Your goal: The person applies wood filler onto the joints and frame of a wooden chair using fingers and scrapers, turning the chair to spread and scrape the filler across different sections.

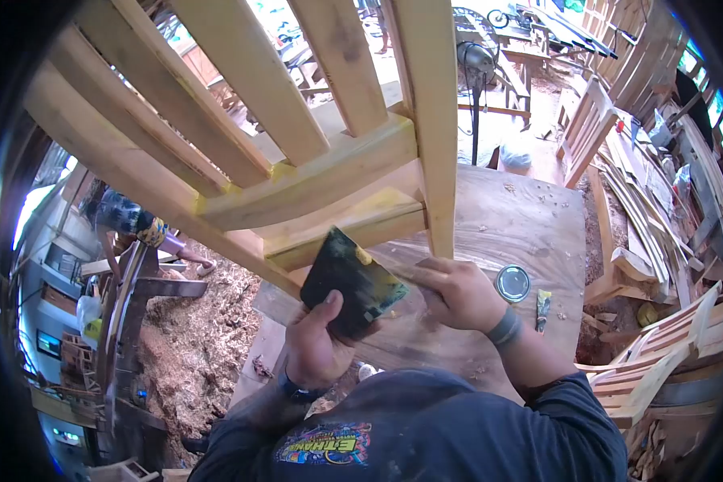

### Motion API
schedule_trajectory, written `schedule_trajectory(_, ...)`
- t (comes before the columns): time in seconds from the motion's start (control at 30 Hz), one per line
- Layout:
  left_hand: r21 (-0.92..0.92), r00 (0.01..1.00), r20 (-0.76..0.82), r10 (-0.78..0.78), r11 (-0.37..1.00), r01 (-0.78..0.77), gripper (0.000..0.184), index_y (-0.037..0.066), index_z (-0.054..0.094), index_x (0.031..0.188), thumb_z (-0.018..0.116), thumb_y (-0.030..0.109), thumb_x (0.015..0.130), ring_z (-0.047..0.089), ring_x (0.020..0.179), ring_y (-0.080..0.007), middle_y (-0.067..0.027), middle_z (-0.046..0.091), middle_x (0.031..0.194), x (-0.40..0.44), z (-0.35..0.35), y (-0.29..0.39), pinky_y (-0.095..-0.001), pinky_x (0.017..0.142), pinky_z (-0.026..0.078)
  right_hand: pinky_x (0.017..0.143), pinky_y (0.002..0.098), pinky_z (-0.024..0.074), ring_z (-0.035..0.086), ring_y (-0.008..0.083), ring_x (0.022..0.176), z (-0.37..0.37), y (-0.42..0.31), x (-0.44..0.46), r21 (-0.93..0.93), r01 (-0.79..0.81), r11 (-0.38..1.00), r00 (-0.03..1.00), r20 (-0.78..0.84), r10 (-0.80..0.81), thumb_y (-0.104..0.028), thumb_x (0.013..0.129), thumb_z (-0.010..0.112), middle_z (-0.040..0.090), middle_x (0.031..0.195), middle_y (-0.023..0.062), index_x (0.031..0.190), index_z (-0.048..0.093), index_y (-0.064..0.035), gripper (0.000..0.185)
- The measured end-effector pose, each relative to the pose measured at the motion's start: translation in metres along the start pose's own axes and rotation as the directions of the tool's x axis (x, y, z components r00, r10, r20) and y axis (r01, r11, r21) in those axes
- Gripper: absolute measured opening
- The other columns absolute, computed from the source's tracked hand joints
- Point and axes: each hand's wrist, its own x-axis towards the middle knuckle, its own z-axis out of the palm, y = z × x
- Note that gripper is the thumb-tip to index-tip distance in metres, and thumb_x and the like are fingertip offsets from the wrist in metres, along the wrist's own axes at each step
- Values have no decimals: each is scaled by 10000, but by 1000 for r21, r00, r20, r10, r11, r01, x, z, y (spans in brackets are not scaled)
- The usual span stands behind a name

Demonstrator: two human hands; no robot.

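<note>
My left hand [317, 341] holds a dark flat board [341, 285] by its lower edge, thumb on top. Yellowish putty is smeared on the board's right side. My right hand [462, 293] is at the board's right edge, its fingers closed together; what they hold, if anything, is blurred. Beyond the board stands a slatted wooden chair frame [313, 189] with yellow putty marks at its slat joints. A round lid or tin [512, 283] and a small tube [543, 309] lie on the wooden table [538, 217], right of my right hand.
Wood shavings [193, 337] cover the floor at left, where another person [132, 217] is partly visible. A fan [475, 60] stands behind the table. Stacked wood strips [643, 209] and a slatted chair piece [667, 353] are at right.
</note>
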Motion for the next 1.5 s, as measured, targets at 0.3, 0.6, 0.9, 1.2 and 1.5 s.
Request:
schedule_trajectory(0.3,223,991,118,-57,974,30,317,8,621,1346,601,113,1048,683,1089,-139,-59,704,1216,25,-21,-14,-309,943,563,890,259,518,627,99,1048,18,-1,19,685,-259,681,958,93,271,11,973,655,641,1198,56,1390,456,-10,462)
schedule_trajectory(0.6,167,990,15,-142,976,137,322,-44,619,1292,617,98,1002,732,1026,-205,-114,728,1153,23,-26,-7,-357,920,603,1163,465,311,442,347,1316,-12,7,49,584,176,793,984,-74,-164,-564,1066,400,484,1377,221,1275,718,10,689)
schedule_trajectory(0.9,121,965,85,-249,964,238,373,-62,589,1319,567,149,1014,737,1053,-240,-162,725,1187,22,-28,1,-375,941,597,1102,446,361,467,292,1211,13,24,46,848,87,523,993,-33,-111,-620,1067,380,458,1343,159,1106,746,13,732)
schedule_trajectory(1.2,-207,894,177,-411,873,442,456,-44,620,1252,475,341,1055,642,888,-273,-179,718,1032,24,-64,-11,-445,800,495,1037,439,392,500,326,1223,-2,7,50,649,300,699,953,-179,-243,-675,991,502,486,1321,198,1141,759,21,757)
schedule_trajectory(1.5,-253,947,159,-279,916,312,412,-8,648,1154,485,356,1051,576,917,-281,-152,670,988,18,-56,0,-416,814,438,930,339,479,562,175,1046,-40,11,61,741,62,669,998,-41,-47,-550,962,650,592,1226,119,1305,643,47,689)
